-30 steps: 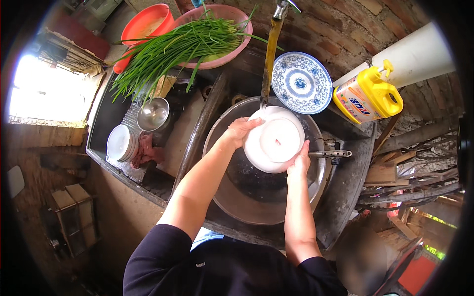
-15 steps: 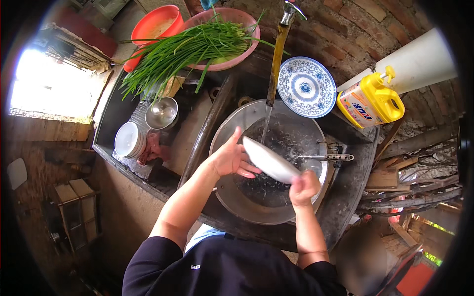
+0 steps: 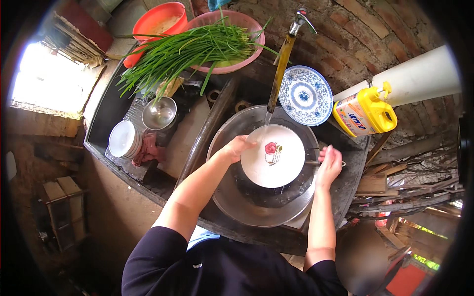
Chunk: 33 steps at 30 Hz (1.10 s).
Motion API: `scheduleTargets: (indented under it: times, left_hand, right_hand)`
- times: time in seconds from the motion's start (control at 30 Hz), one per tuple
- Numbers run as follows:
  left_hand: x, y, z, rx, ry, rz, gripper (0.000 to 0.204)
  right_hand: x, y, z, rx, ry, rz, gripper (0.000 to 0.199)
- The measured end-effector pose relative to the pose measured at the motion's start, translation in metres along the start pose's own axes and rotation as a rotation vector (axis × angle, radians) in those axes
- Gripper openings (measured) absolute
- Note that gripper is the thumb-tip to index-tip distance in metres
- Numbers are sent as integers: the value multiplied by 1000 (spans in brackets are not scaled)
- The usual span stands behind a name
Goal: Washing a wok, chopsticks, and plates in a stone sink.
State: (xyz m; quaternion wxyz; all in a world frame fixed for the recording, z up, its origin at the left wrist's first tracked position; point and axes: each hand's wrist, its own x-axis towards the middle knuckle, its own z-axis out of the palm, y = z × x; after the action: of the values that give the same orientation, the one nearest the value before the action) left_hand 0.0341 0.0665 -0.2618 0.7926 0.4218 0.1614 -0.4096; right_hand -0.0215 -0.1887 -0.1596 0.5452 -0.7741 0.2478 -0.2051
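A white plate with a red flower print (image 3: 274, 155) faces up over a large metal basin (image 3: 261, 202). My left hand (image 3: 236, 147) grips the plate's left rim. My right hand (image 3: 330, 165) is off the plate, at the basin's right rim, with its fingers closed near a metal handle (image 3: 312, 163); I cannot tell whether it holds the handle. Water runs from a tap with a yellowish spout (image 3: 280, 69) onto the plate's top edge.
A blue-patterned plate (image 3: 306, 95) leans behind the basin. A yellow detergent jug (image 3: 368, 113) stands at the right. Green chives (image 3: 187, 52) lie across a pink bowl (image 3: 247, 56) beside an orange bowl (image 3: 158, 22). White bowls (image 3: 123, 139) and a steel bowl (image 3: 159, 113) sit at the left.
The plate was tilted on edge between both hands; now it lies face up under the water. My right hand has let go and moved right to the basin's rim.
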Motion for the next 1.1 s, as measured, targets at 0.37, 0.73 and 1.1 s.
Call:
scheduleTargets:
  times: [0.37, 0.73, 1.1]
  left_hand:
    - [-130, 62, 57, 1230, -46, 1102, 45]
    - [-127, 40, 44, 458, 12, 817, 25]
    - [-140, 45, 44, 648, -23, 711, 29]
  right_hand:
    - [106, 40, 57, 665, -444, 735, 46]
    - [-7, 9, -1, 530, -310, 224, 37]
    - [-31, 78, 61, 704, -675, 742, 41]
